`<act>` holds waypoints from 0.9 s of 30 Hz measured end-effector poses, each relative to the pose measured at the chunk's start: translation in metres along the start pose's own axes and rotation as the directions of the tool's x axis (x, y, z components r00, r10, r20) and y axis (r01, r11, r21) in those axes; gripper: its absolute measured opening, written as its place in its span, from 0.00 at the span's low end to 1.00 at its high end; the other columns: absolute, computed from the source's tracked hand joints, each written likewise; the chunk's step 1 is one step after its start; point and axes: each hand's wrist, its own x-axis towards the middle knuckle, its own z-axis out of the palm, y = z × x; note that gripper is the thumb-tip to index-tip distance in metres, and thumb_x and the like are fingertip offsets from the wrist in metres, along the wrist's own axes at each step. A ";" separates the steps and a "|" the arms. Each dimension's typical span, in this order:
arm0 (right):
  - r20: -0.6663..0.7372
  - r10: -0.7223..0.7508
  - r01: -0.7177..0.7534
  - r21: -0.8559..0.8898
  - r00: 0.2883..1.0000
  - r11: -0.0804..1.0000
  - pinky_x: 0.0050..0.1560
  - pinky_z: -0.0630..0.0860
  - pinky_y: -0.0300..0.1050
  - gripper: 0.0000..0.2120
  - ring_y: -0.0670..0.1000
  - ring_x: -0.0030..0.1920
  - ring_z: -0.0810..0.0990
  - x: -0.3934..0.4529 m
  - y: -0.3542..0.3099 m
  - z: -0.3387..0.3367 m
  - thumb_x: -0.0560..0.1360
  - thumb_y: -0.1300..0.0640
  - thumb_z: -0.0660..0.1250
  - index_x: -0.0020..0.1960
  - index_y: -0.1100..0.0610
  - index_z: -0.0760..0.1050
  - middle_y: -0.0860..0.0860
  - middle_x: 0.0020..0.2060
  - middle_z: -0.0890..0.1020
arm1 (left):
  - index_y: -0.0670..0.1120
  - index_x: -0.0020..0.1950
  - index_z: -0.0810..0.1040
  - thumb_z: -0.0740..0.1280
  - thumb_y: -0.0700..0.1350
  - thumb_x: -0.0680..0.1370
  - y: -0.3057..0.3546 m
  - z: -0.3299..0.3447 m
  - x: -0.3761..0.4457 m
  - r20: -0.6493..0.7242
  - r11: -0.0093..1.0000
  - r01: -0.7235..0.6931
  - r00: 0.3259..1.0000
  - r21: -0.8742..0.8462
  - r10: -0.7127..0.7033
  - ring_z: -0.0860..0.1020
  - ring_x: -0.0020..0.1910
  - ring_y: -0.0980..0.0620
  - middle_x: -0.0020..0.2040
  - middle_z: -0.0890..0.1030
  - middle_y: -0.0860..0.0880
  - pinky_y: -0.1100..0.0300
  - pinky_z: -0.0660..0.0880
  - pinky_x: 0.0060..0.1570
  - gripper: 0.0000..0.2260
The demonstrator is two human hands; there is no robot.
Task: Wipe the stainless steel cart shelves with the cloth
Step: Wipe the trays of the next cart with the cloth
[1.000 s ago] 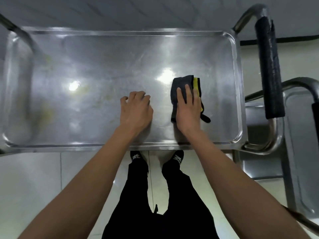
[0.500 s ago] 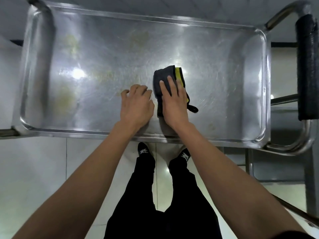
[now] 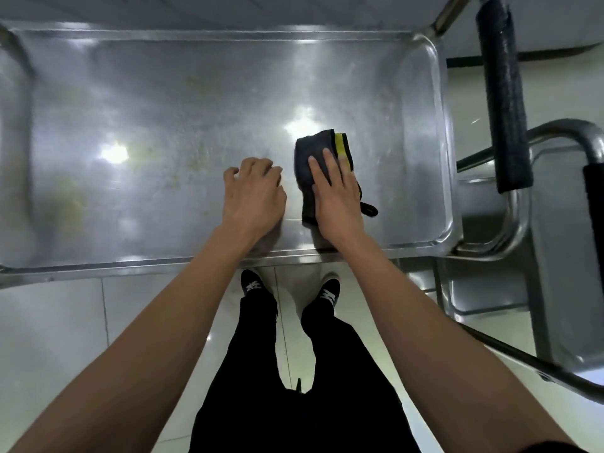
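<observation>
While my right hand [image 3: 336,194] lies flat with straight fingers on the folded dark grey cloth with a yellow stripe [image 3: 315,155], pressing it to the metal, my left hand [image 3: 253,194] rests just beside it at 9 o'clock, fingers curled under against the shelf and holding nothing. The cloth sits toward 3 o'clock of the middle of the shiny stainless steel cart top shelf [image 3: 196,93], near its front rim. My palm covers most of the cloth's near half, so I cannot see how it is folded there; only a small dark loop [image 3: 369,209] pokes out at the hand's 4 o'clock side.

Glare spots wash out patches of the shelf, one at 12 o'clock of the cloth, touching its far edge, and one well off at 9 o'clock. Faint yellowish smears show across the left half, blurred enough that I cannot tell what they are. The shelf's left end is cut off by the frame edge.

At 2 o'clock stands the cart's push handle wrapped in black foam [image 3: 501,103], its top running out of view. Beyond it, at 3 o'clock, I see part of a second steel cart [image 3: 562,256], mostly cut off, with its own black grip [image 3: 595,197] barely showing. Lower shelves are hidden beneath the top one, apart from a corner of one at 4 o'clock. Below the front rim I see my black trousers [image 3: 294,387] and black shoes [image 3: 255,284] on the pale tiled floor [image 3: 65,322].
</observation>
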 end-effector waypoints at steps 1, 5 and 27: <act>0.001 0.030 -0.030 -0.007 1.000 1.000 0.76 0.58 0.59 0.28 0.59 0.79 0.51 -0.005 0.017 -0.006 0.82 0.59 0.60 0.80 0.52 0.57 0.54 0.80 0.55 | 0.46 0.65 0.78 0.61 0.46 0.79 0.012 0.003 0.001 0.009 1.000 -0.010 1.000 -0.002 0.010 0.68 0.70 0.44 0.68 0.76 0.47 0.41 0.63 0.67 0.16; -0.005 0.153 -0.154 -0.028 0.988 0.988 0.77 0.57 0.58 0.25 0.59 0.79 0.50 -0.026 0.085 -0.029 0.84 0.57 0.55 0.80 0.51 0.56 0.54 0.80 0.54 | 0.45 0.65 0.79 0.62 0.46 0.79 0.065 0.015 -0.001 0.020 0.996 -0.085 0.996 -0.005 0.085 0.70 0.69 0.44 0.67 0.77 0.46 0.41 0.64 0.66 0.15; -0.051 0.231 -0.233 -0.046 0.972 0.971 0.77 0.55 0.62 0.27 0.62 0.79 0.49 -0.104 0.124 -0.038 0.83 0.58 0.57 0.80 0.55 0.54 0.57 0.80 0.54 | 0.45 0.68 0.77 0.61 0.47 0.81 0.105 0.036 -0.054 -0.008 0.995 -0.094 0.996 -0.021 0.094 0.70 0.69 0.44 0.69 0.75 0.47 0.43 0.64 0.65 0.16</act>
